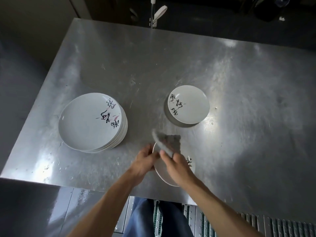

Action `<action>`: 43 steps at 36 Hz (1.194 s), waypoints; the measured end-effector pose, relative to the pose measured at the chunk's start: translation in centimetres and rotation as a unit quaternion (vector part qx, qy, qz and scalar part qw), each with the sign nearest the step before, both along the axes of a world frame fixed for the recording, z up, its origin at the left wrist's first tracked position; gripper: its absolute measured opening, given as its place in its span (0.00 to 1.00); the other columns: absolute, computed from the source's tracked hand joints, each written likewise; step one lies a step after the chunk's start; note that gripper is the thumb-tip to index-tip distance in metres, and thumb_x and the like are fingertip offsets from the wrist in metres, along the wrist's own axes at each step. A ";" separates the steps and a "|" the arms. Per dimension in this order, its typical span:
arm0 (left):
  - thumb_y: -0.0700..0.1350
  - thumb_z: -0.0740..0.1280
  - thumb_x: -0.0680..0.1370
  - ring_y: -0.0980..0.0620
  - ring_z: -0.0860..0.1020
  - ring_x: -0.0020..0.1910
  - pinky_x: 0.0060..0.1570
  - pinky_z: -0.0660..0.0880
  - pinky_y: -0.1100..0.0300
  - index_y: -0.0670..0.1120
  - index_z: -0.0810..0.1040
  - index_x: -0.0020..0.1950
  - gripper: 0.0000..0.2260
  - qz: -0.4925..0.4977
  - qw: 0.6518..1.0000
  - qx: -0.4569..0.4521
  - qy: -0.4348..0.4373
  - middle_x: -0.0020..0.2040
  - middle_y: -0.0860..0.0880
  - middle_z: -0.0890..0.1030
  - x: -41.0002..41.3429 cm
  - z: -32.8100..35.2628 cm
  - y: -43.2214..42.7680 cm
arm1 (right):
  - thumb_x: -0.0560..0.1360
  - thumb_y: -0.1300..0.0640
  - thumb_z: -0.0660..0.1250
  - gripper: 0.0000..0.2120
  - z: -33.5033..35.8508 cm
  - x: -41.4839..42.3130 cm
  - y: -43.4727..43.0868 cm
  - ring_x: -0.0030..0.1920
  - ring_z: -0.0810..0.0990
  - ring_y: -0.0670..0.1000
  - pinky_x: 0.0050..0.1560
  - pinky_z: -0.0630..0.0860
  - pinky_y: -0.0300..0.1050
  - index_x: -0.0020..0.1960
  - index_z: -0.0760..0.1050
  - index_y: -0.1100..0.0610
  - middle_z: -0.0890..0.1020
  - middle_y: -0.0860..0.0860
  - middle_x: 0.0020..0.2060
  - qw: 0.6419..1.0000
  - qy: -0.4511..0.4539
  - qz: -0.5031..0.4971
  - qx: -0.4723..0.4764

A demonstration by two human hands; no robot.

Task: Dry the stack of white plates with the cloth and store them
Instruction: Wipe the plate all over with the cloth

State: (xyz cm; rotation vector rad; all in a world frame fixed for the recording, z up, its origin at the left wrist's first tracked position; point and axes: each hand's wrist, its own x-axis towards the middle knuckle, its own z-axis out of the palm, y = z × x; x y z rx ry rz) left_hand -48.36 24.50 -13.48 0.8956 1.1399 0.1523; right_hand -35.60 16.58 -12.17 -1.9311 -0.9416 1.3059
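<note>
Steel table (239,82), scuffed. Left hand (145,161) grips the rim of the tilted plate (161,171) at lower centre. Right hand (177,166) pinches the grey cloth (169,142) over its top edge. Stack (90,122) sits centre left, separate plate (188,104) centre right. Probably best to hold the rim firmly and wipe both faces.

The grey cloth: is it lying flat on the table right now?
No, the grey cloth is pinched in the right hand and raised over a plate that the left hand grips by its edge.
</note>
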 end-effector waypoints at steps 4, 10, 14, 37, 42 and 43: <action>0.38 0.68 0.72 0.45 0.81 0.48 0.50 0.78 0.46 0.48 0.77 0.59 0.16 0.002 1.000 -0.008 -0.019 0.50 0.42 0.83 -0.6 0.5 -0.2 | 0.85 0.51 0.58 0.21 -1.8 2.2 0.2 0.80 0.52 0.45 0.80 0.46 0.43 0.77 0.66 0.48 0.61 0.49 0.79 0.983 -0.150 0.103 0.003; 0.35 0.68 0.70 0.43 0.80 0.49 0.47 0.76 0.47 0.41 0.79 0.63 0.21 -0.026 0.999 -0.013 -0.030 0.53 0.37 0.81 -0.9 0.8 -0.6 | 0.85 0.50 0.57 0.21 -2.2 2.0 -0.9 0.80 0.51 0.44 0.80 0.45 0.46 0.77 0.67 0.50 0.62 0.47 0.79 0.956 -0.180 0.227 0.058; 0.34 0.68 0.69 0.45 0.81 0.47 0.42 0.77 0.52 0.43 0.80 0.62 0.21 -0.013 0.998 -0.031 -0.048 0.50 0.42 0.84 -0.8 1.0 -0.7 | 0.85 0.48 0.55 0.24 -2.2 1.9 -0.9 0.81 0.48 0.47 0.79 0.37 0.40 0.80 0.61 0.49 0.57 0.47 0.80 0.957 -0.209 0.199 0.037; 0.40 0.62 0.72 0.49 0.85 0.44 0.43 0.82 0.53 0.51 0.77 0.65 0.22 0.021 0.988 -0.144 -0.051 0.50 0.45 0.86 -1.6 -0.8 -1.1 | 0.85 0.48 0.56 0.22 -0.9 1.8 1.5 0.79 0.51 0.43 0.72 0.42 0.31 0.78 0.64 0.48 0.60 0.46 0.80 0.979 -0.169 0.098 -0.062; 0.37 0.62 0.81 0.47 0.84 0.51 0.49 0.82 0.50 0.47 0.79 0.65 0.14 -0.007 0.994 -0.096 -0.050 0.56 0.42 0.85 -1.7 -0.4 -0.7 | 0.85 0.45 0.53 0.21 -0.8 1.4 1.1 0.80 0.51 0.41 0.80 0.48 0.45 0.77 0.66 0.43 0.59 0.43 0.80 0.965 -0.127 0.227 -0.029; 0.34 0.61 0.81 0.46 0.84 0.54 0.50 0.82 0.48 0.48 0.78 0.67 0.17 -0.001 0.994 -0.100 -0.054 0.58 0.41 0.84 -1.7 -0.2 -0.6 | 0.85 0.44 0.53 0.21 -0.7 1.9 1.4 0.80 0.52 0.42 0.80 0.50 0.47 0.77 0.66 0.44 0.60 0.44 0.80 0.969 -0.158 0.181 -0.054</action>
